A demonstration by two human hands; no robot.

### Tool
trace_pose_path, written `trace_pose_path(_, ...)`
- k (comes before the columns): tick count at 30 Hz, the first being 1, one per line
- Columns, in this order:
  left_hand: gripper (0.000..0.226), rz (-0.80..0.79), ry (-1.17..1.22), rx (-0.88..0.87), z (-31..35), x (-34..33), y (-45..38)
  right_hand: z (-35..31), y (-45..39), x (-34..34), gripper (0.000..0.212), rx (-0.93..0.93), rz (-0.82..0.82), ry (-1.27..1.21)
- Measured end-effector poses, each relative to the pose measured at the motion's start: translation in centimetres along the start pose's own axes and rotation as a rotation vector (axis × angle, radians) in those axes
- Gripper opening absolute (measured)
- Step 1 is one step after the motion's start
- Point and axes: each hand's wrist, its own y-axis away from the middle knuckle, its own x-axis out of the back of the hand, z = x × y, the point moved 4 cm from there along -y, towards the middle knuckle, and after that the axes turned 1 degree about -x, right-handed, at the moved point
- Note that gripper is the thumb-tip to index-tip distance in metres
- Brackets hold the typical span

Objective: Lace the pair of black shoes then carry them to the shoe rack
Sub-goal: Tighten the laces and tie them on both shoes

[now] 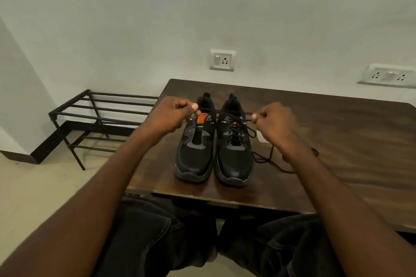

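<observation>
Hands: our left [171, 117] and right [273, 123] pinch limp lace [227, 112] ends taut; shoes [233, 139] twelve o'clock.

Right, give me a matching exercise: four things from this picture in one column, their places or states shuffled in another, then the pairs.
1. left shoe
2. right shoe
3. loose lace
4. rack

A. on the floor left of the table
B. laced
C. lying on the table right of the shoes
D. no lace, tongue bare

Pairs: 1-D, 2-B, 3-C, 4-A
</observation>
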Motion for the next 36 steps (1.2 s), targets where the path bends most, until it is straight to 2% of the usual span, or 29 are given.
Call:
trace_pose_path(2, 0.027, -0.016, -0.064, 0.017, -0.6, 0.1, 0.2, -1.2, 0.6, -0.9, 0.033, 0.109, -0.090, 0.100)
trace_pose_path(4, 0.029, -0.080, -0.087, 0.012, -0.4, -0.7, 0.4, -3.4, 1.5, -1.9, 0.051, 0.246, -0.211, -0.137)
trace_pose_path(6, 0.039, -0.133, -0.093, 0.004, -0.1, -1.7, 0.5, -5.4, 2.4, -3.0, 0.041, 0.288, -0.380, -0.448)
trace_pose_path(8, 0.045, -0.154, -0.092, 0.027, -0.2, -2.3, 0.2, -6.1, 2.4, -4.0, 0.015, 0.213, -0.448, -0.648)
trace_pose_path(10, 0.040, -0.146, -0.099, 0.062, -0.8, -1.9, 0.0, -5.7, 1.6, -4.6, 0.010, 0.131, -0.364, -0.617)
trace_pose_path(12, 0.032, -0.144, -0.120, 0.087, -1.7, -1.2, -0.2, -5.3, 0.9, -4.8, 0.010, 0.138, -0.282, -0.406)
trace_pose_path(13, 0.028, -0.151, -0.141, 0.100, -2.2, -1.0, -0.3, -5.4, 0.9, -5.1, 0.010, 0.157, -0.288, -0.347)
trace_pose_path(17, 0.024, -0.190, -0.263, 0.092, -3.1, -1.9, -0.4, -5.8, 1.6, -6.8, 0.005, 0.189, -0.450, -0.431)
trace_pose_path(20, 0.011, -0.164, -0.475, -0.032, -2.9, -3.1, -0.6, -5.1, 1.4, -8.1, 0.013, 0.250, -0.353, -0.214)
trace_pose_path(21, 0.013, -0.167, -0.542, -0.052, -2.9, -3.4, -0.6, -4.8, 1.5, -8.3, 0.013, 0.276, -0.326, -0.174)
trace_pose_path(25, 0.039, -0.161, -0.655, -0.085, -3.1, -4.5, -0.7, -4.1, 2.0, -8.8, 0.019, 0.339, -0.246, -0.178)
trace_pose_path(30, 0.046, -0.087, -0.636, -0.054, -3.4, -5.0, -0.8, -2.8, 1.8, -9.1, 0.017, 0.270, -0.121, -0.211)
trace_pose_path(32, 0.041, -0.095, -0.603, 0.007, -3.7, -5.0, -0.8, -2.4, 1.7, -9.2, 0.017, 0.231, -0.109, -0.235)
trace_pose_path(36, 0.014, -0.138, -0.580, 0.064, -4.0, -5.0, -0.9, -2.3, 1.5, -8.9, 0.018, 0.168, -0.159, -0.306)
